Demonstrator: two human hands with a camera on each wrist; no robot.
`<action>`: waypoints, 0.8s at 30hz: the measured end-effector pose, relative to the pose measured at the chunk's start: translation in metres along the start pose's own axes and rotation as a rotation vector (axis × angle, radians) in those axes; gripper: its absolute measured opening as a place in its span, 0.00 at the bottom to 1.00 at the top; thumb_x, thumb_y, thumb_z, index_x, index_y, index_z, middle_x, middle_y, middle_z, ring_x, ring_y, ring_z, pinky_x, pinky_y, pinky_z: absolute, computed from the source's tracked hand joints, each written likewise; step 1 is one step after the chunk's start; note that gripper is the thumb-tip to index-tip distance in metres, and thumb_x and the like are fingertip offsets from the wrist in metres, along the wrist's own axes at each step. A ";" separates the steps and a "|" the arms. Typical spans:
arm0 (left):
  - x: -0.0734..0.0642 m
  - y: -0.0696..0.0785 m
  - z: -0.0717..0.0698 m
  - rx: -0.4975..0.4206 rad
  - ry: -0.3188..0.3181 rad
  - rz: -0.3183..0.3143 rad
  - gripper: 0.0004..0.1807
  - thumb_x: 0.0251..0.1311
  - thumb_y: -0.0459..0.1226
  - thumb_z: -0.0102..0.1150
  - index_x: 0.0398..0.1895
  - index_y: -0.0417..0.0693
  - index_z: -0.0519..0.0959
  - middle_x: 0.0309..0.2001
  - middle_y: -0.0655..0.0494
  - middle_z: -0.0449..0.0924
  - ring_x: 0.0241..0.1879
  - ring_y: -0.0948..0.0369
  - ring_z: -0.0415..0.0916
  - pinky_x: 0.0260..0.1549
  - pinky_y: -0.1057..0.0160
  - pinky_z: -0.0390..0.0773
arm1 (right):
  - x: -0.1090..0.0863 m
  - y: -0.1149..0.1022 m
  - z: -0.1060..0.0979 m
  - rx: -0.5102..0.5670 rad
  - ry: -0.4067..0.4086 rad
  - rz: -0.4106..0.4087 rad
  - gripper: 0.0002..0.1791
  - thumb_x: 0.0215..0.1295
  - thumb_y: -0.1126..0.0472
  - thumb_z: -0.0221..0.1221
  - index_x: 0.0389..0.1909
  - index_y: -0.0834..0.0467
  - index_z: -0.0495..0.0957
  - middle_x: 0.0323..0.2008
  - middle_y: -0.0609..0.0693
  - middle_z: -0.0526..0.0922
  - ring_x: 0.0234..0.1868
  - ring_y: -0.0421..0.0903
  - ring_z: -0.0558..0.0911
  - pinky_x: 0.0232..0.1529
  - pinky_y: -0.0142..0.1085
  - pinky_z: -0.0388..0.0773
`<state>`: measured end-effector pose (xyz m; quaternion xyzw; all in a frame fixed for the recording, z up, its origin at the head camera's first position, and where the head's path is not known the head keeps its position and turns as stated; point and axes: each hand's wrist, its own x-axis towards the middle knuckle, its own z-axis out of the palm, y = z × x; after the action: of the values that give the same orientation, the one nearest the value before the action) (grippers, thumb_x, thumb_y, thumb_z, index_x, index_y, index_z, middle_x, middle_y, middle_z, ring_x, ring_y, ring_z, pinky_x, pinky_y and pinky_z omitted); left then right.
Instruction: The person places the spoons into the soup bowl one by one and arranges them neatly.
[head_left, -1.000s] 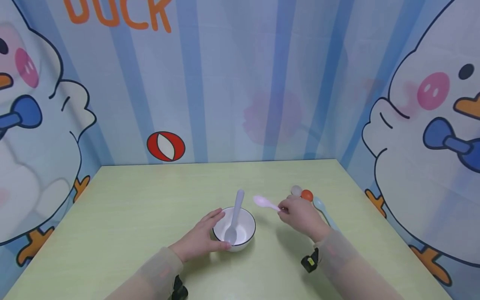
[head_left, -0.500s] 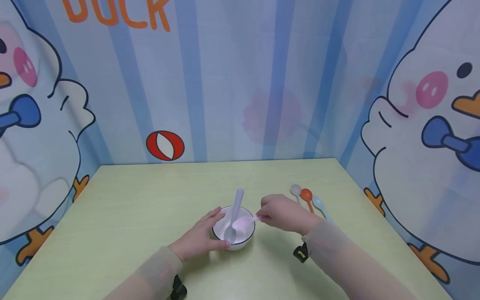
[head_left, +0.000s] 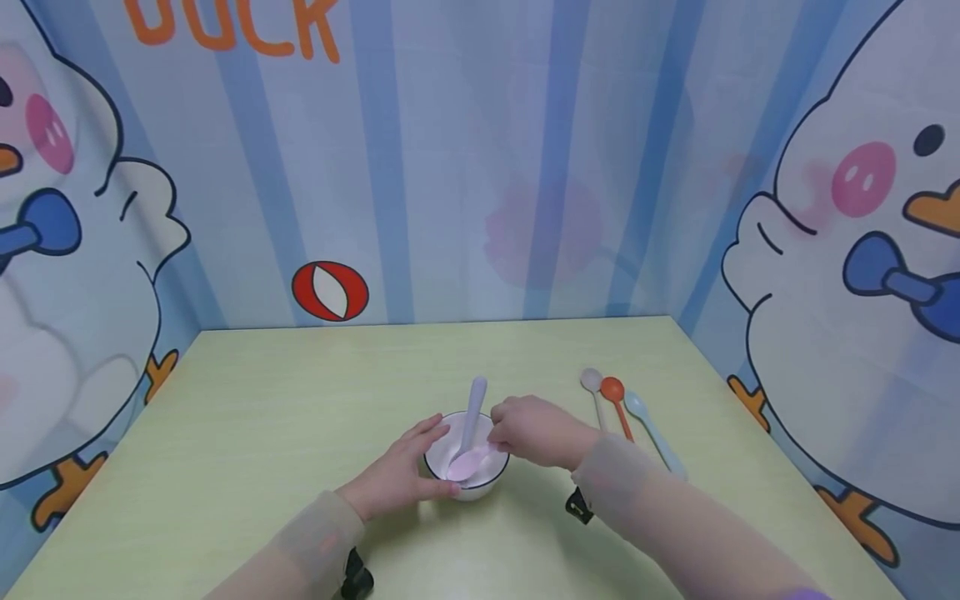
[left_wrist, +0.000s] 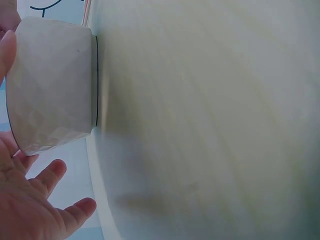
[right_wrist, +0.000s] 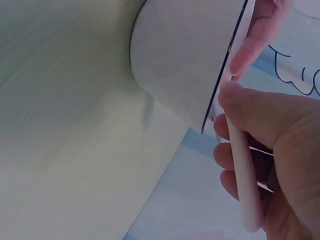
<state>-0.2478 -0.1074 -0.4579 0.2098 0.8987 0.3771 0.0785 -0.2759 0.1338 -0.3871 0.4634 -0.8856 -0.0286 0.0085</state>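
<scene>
Near the table's middle stands a white bowl (head_left: 474, 494) with a dark rim. My left hand (head_left: 397, 475) holds it from the left, thumb at the near rim and fingers at the far side; some fingers spread free below it in the left wrist view. A lilac spoon (head_left: 474, 407) leans in the bowl, its handle rising past the back rim. My right hand (head_left: 542, 432) pinches a pink spoon (head_left: 467, 465) by the handle at the bowl's right rim. The head of this spoon is over the inside of the bowl, overlapping the lilac spoon's head.
Right of the bowl lie three more spoons on the pale table (head_left: 315, 400): a greyish one (head_left: 591, 381), an orange one (head_left: 612, 389) and a light blue one (head_left: 655, 432). My right forearm passes just in front of them. A blue striped backdrop (head_left: 465, 167) borders the table.
My right hand has moved left from beside the other spoons to the bowl, bringing the pink spoon's head over it. The left hand and lilac spoon have stayed in place.
</scene>
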 end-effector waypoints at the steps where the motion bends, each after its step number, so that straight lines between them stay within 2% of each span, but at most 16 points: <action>1: 0.000 -0.001 0.000 0.002 -0.001 0.001 0.51 0.46 0.57 0.71 0.72 0.47 0.61 0.75 0.54 0.50 0.73 0.48 0.47 0.65 0.41 0.55 | 0.001 0.000 0.001 -0.001 -0.003 -0.003 0.05 0.62 0.61 0.64 0.37 0.50 0.86 0.26 0.39 0.71 0.29 0.39 0.68 0.31 0.29 0.67; 7: 0.000 -0.002 0.001 0.015 0.004 0.008 0.51 0.47 0.57 0.71 0.73 0.47 0.60 0.75 0.55 0.50 0.73 0.49 0.47 0.65 0.41 0.55 | 0.003 -0.001 0.005 -0.017 -0.011 -0.017 0.04 0.62 0.59 0.64 0.36 0.49 0.86 0.26 0.39 0.71 0.29 0.40 0.68 0.32 0.30 0.68; 14: 0.000 -0.001 0.001 0.001 -0.001 -0.007 0.52 0.46 0.57 0.71 0.73 0.49 0.60 0.75 0.55 0.50 0.73 0.48 0.46 0.65 0.41 0.55 | 0.005 -0.003 0.006 -0.002 -0.049 0.056 0.07 0.63 0.56 0.63 0.41 0.47 0.86 0.27 0.37 0.72 0.31 0.39 0.69 0.37 0.32 0.68; 20: 0.001 -0.002 0.001 0.000 -0.001 -0.007 0.52 0.46 0.57 0.71 0.73 0.49 0.60 0.75 0.55 0.50 0.73 0.48 0.47 0.65 0.41 0.55 | 0.003 -0.003 0.010 0.009 -0.009 0.069 0.07 0.63 0.57 0.63 0.41 0.48 0.86 0.30 0.39 0.76 0.34 0.40 0.72 0.40 0.34 0.71; 24: 0.001 -0.002 0.001 0.004 0.000 0.004 0.52 0.46 0.57 0.71 0.73 0.49 0.60 0.75 0.55 0.50 0.73 0.48 0.47 0.65 0.41 0.55 | -0.001 -0.002 0.013 0.038 0.034 0.097 0.10 0.63 0.57 0.63 0.44 0.50 0.85 0.36 0.42 0.80 0.39 0.41 0.76 0.46 0.37 0.74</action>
<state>-0.2489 -0.1077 -0.4597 0.2119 0.8991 0.3753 0.0770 -0.2744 0.1341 -0.4005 0.4204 -0.9072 -0.0032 0.0161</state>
